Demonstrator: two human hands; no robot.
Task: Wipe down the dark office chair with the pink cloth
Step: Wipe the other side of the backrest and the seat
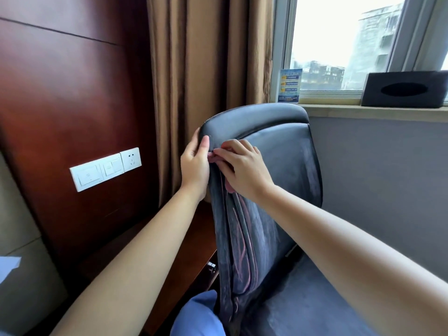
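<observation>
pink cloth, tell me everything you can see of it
Only small bits of the pink cloth show: a soft, bunched fold peeks out under the right hand, and a sliver at its fingertips, near the left hand. The right hand's curled fingers press it against the upper left edge of the dark office chair backrest. Most of it is hidden under that hand, so its full shape cannot be told.

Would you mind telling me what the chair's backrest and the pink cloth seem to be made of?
Chair backrest: probably leather or faux leather, a smooth dark skin with soft sheen, piped seams and creases. Pink cloth: looks like soft fabric, but too little shows to say more.
</observation>
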